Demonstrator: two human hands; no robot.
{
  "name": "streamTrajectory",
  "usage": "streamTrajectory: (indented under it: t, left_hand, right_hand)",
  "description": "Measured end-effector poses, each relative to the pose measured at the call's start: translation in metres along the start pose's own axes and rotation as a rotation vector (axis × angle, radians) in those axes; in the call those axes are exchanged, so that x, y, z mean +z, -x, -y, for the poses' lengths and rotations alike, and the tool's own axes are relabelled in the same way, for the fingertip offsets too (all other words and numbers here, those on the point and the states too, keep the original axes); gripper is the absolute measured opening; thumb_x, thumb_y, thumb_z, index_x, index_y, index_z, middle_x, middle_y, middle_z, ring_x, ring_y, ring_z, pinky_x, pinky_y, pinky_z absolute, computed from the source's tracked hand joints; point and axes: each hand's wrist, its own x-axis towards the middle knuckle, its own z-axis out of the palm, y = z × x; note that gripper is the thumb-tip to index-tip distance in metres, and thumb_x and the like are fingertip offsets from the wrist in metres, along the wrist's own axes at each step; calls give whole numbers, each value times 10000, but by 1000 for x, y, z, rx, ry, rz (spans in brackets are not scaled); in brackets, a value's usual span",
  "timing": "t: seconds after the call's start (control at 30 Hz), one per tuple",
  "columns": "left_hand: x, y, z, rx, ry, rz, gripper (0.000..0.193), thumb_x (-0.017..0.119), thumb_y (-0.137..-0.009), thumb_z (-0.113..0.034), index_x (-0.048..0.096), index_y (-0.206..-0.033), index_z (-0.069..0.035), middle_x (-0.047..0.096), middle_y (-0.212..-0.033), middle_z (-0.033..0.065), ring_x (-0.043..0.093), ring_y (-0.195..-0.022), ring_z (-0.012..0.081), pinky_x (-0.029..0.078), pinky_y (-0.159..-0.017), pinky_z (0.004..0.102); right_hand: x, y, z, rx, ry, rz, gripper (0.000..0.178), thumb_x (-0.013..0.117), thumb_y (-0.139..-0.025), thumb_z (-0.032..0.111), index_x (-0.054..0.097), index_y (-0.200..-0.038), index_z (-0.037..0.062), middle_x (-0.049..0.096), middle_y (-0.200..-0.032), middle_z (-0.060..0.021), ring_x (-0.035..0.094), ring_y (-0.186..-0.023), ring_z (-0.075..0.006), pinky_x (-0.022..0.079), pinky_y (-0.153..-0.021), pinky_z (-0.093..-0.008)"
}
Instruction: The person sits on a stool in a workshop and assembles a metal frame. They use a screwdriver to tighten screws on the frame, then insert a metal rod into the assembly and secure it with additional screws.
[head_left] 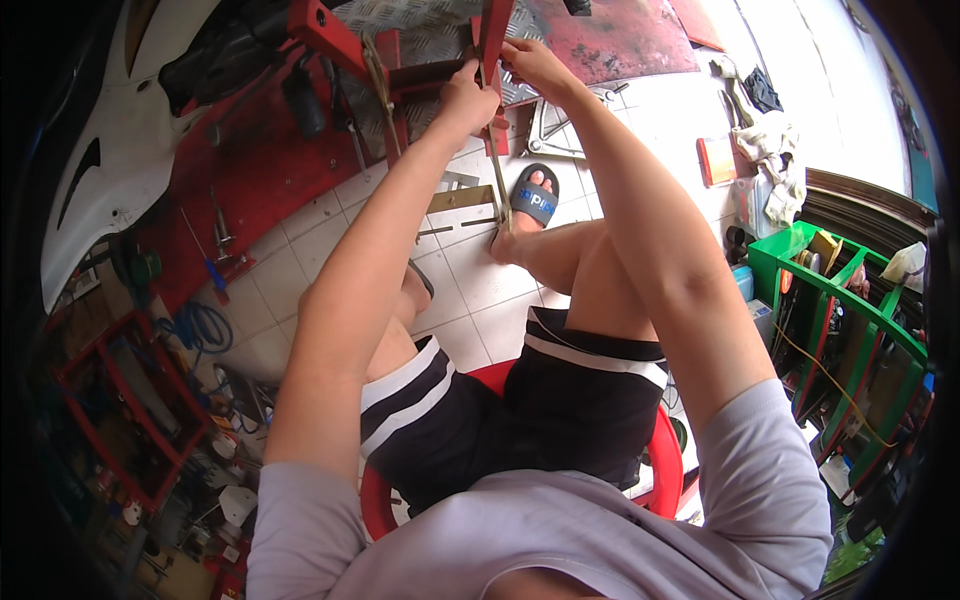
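Both arms reach forward to a red metal stand [493,45] at the top of the view. My left hand [470,98] is closed against the near left side of its upright post, with the fingers curled. On the post's right side, my right hand [535,68] has its fingers bent in and pressed together. What the fingertips of each hand grip is hidden by the hands and the post. Below my left hand, a thin tan strip [500,170] runs down toward a brass-coloured flat bar [462,198] near my foot.
A silver metal bracket [552,132] lies on the white tiles beyond my sandal [535,195]. White motorcycle bodywork [120,190] stands at left over a red platform [290,190]. A green divided rack [850,290] is at right, a red tool rack [130,400] at lower left. I sit on a red stool [665,465].
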Motion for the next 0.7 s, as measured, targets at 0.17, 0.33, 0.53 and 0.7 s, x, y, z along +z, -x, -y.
streamTrajectory:
  t: [0.17,0.33,0.53,0.7]
  left_hand:
    - [-6,1,3,25,-38,-33,507,411,-942,-50,286,-1426,-131,612,-1006,189,685,-708,283,582,-561,404]
    - [-3,-9,7,43,-56,-22,490,397,-932,-39,310,-1406,-124,605,-1021,193,680,-712,282,585,-563,404]
    - [-2,7,-6,15,-21,-49,490,410,-890,-19,356,-1370,-103,611,-989,202,681,-711,285,586,-553,409]
    - [2,5,-1,34,-14,-125,565,454,-818,14,392,-1369,-94,662,-865,175,696,-671,278,588,-497,383]
  right_hand:
    - [2,-3,20,116,249,76,373,512,-922,367,680,-1067,66,632,-760,-44,587,-677,-143,476,-613,-287]
    - [1,0,16,-30,381,-45,379,505,-930,377,674,-1079,72,630,-759,-44,582,-674,-134,474,-609,-295]
    - [-8,2,22,2,224,128,342,518,-943,337,672,-1094,71,572,-705,-11,520,-640,-103,444,-595,-257]
    - [-12,4,26,15,75,233,318,531,-956,271,652,-1094,11,545,-736,39,448,-624,-67,403,-590,-226]
